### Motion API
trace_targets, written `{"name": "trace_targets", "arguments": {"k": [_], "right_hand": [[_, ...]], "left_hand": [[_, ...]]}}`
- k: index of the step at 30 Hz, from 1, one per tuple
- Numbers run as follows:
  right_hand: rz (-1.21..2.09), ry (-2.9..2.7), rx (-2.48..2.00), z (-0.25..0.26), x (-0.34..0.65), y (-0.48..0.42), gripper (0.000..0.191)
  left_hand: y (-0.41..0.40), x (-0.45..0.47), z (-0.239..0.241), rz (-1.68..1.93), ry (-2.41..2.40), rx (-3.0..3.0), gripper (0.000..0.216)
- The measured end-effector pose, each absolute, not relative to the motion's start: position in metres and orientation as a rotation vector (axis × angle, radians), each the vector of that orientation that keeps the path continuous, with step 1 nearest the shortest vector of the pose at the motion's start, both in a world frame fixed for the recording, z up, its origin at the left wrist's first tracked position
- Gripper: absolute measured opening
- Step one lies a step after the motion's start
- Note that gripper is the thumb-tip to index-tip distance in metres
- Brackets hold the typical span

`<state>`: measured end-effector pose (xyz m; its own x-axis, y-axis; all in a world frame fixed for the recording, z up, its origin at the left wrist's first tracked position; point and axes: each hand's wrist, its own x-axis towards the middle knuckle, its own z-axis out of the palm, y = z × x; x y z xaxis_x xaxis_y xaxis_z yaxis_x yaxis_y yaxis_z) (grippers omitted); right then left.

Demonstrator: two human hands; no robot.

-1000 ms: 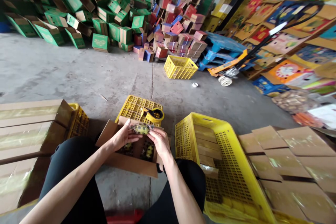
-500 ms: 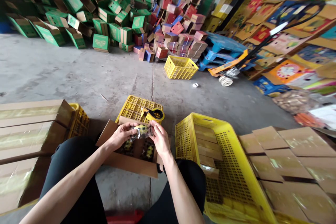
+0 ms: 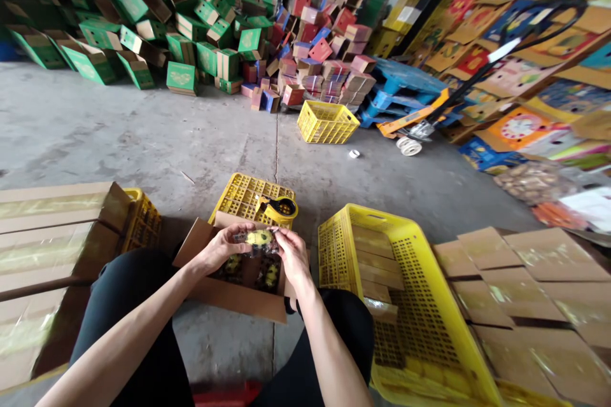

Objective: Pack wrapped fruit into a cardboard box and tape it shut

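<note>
Between both hands, a clear plastic packet [image 3: 260, 240] with a yellow and black item inside is held over an open cardboard box [image 3: 238, 297]. My left hand [image 3: 224, 248] pinches its left end, and my right hand [image 3: 292, 253] grips the right end. What exactly the packet contains is too small to make out. Inside the box lie similar packets [image 3: 268, 273], partly hidden by my hands and the held packet. Just beyond the box, a yellow tape dispenser [image 3: 278, 208] rests on an upturned yellow crate [image 3: 241, 194].
Taped cardboard boxes [image 3: 52, 222] are stacked at my left. At my right stands a big yellow crate [image 3: 424, 280] holding small cartons, with more cartons [image 3: 548, 305] beyond it. Farther off are another yellow crate [image 3: 328, 122], a pallet jack [image 3: 420, 124] and heaped green boxes [image 3: 181, 76].
The held packet has turned slightly, so more of its yellow content faces up. Both hands stay at its ends, and the camera view has shifted a little.
</note>
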<state>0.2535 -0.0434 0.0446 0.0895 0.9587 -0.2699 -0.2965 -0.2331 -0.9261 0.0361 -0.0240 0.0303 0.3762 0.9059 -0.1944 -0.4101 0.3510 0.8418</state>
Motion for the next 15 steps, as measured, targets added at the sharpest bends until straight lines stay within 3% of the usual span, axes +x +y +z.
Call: {"name": "trace_targets", "arguments": {"k": [15], "right_hand": [[1.419,-0.768,-1.137,0.0408,0.2543,-0.0429,0.031]], "left_hand": [[-0.0228,0.0333,0.0292,0.898,0.786,0.848,0.041]]}}
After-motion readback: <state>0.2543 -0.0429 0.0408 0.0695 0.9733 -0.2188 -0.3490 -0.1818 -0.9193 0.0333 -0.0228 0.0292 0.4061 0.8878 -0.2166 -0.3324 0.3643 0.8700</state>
